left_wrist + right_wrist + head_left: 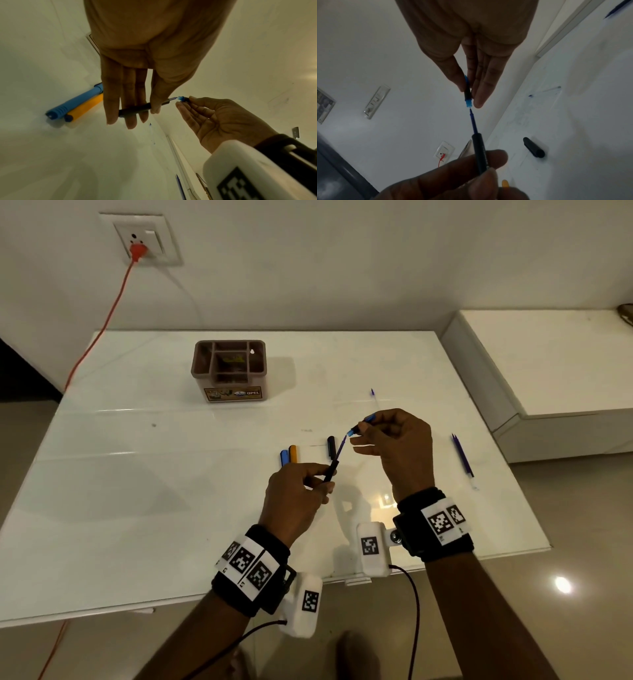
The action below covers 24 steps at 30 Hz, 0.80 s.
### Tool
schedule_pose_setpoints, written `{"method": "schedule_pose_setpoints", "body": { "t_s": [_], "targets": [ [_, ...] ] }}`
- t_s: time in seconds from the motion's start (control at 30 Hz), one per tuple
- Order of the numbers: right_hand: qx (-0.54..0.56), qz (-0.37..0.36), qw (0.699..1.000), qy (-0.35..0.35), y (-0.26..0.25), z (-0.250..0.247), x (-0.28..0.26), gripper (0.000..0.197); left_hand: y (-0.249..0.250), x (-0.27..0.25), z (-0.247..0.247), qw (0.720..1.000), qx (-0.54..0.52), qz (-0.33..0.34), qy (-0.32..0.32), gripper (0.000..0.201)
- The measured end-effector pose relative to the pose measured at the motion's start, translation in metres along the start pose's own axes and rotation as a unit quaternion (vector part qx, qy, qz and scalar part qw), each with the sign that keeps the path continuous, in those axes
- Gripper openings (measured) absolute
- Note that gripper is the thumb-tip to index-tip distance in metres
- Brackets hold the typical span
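Note:
My left hand [310,484] pinches a black pen barrel [331,470] [135,108] [480,151] above the white table [171,474]. A thin purple-blue refill [340,447] [474,121] sticks out of the barrel's far end. My right hand [383,436] pinches a small black and blue tip piece [359,426] [182,98] [468,94] between thumb and forefinger. Its blue end sits right at the refill's point; the other fingers of that hand are stretched out.
A black cap [331,446] [534,148], a blue pen barrel [284,457] [75,102] and an orange one [293,453] [84,106] lie on the table. Loose refills [463,455] [372,392] lie right and behind. A brown desk organiser [228,369] stands at the back.

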State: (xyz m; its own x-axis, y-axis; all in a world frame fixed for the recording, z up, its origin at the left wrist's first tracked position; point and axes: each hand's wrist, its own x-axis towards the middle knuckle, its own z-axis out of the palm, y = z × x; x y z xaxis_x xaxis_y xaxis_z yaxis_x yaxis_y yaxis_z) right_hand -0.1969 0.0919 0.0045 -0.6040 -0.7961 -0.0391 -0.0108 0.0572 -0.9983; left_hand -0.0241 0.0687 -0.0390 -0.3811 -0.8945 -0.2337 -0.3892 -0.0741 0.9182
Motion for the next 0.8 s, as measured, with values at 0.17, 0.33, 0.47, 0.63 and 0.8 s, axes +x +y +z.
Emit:
{"method": "schedule_pose_setpoints", "body": {
  "t_s": [0.17, 0.33, 0.47, 0.63, 0.8],
  "targets": [
    [-0.014, -0.003, 1.0, -0.005, -0.0006, -0.0008, 0.0026, 0.009, 0.0, 0.0001, -0.0005, 1.0, 0.009, 0.007, 0.001, 0.023],
    [-0.087, -0.005, 0.996, -0.034, -0.001, -0.0006, 0.0021, 0.009, -0.0008, 0.0018, 0.001, 1.0, 0.025, 0.012, 0.001, 0.023],
    [-0.111, -0.005, 0.991, -0.08, -0.0023, 0.0001, 0.0007, 0.008, 0.0009, 0.0018, 0.0017, 1.0, 0.015, 0.011, 0.001, 0.025],
    [-0.181, 0.011, 0.971, -0.154, -0.0023, 0.0013, 0.0019, 0.006, 0.0013, 0.0022, -0.0006, 1.0, 0.014, 0.012, -0.009, 0.026],
    [-0.395, -0.075, 0.902, -0.159, 0.004, 0.0024, 0.0053, 0.053, -0.0025, 0.0027, 0.0003, 1.0, 0.025, 0.011, -0.012, 0.026]
  ]
}}
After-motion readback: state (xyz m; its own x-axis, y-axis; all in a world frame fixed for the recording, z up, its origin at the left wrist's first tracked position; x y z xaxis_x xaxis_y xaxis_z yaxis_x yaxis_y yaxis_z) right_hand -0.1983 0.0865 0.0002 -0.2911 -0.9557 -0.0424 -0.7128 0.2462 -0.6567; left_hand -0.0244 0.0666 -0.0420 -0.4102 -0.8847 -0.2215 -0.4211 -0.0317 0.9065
